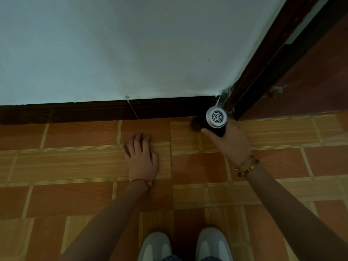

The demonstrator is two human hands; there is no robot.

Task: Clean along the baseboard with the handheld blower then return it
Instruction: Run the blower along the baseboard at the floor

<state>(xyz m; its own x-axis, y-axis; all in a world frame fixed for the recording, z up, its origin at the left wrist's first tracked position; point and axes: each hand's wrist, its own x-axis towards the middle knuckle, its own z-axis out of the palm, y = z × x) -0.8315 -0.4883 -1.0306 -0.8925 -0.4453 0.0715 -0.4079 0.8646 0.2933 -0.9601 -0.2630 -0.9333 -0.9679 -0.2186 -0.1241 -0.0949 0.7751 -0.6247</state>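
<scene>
blower: handheld blower [214, 120], dark body, white round rear grille facing up toward the camera; nose end pointed down at the floor-baseboard corner, just beside the door frame
right hand: right hand [232, 143] wrapped around the blower's dark body from below, grip closed on it, thumb along the left side; gold bracelets [246, 165] on the wrist
left hand: left hand [141, 154] flat on the floor, palm down, fingers spread and pointing at the wall, grip open and holding nothing; red string bracelet [140, 180] on the wrist
baseboard: dark brown baseboard [94, 110] runs along the foot of the wall, ends at the corner where the blower sits; a thin pale streak crosses it near the middle
wall: white wall [131, 53], scuffed near the bottom edge
door frame: dark wood door frame [263, 63] rises on the right; cobweb-like fluff in the corner right above the blower
floor: orange and tan tiled floor [75, 166], blower nose at or very near it, contact not clear
shoes: two grey-white shoes [188, 245] at the bottom edge, toes toward the wall, well apart from the blower
</scene>
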